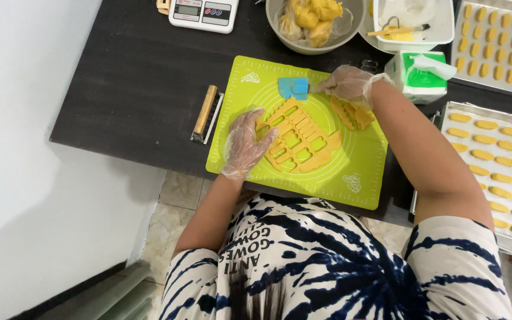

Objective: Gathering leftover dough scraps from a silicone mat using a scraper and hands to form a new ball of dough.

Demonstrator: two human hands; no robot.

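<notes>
At the centre of the frame lies a lime-green silicone mat (333, 178) on a dark table (131, 89), and on it a sheet of yellow dough (303, 139) with many oblong holes cut out. The left hand (247, 142), in a thin clear glove, lies flat on the left edge of the dough, fingers spread and pointing to the right, the forearm coming up from the lower left. The right hand (348, 83), also gloved, is closed around the handle of a blue scraper (293, 88) just above the dough; the arm is bent at the elbow. Beside this hand lies a dough scrap (354, 114). At the right edge stands a tray (445, 115) with oblong cookies (493, 155).
</notes>
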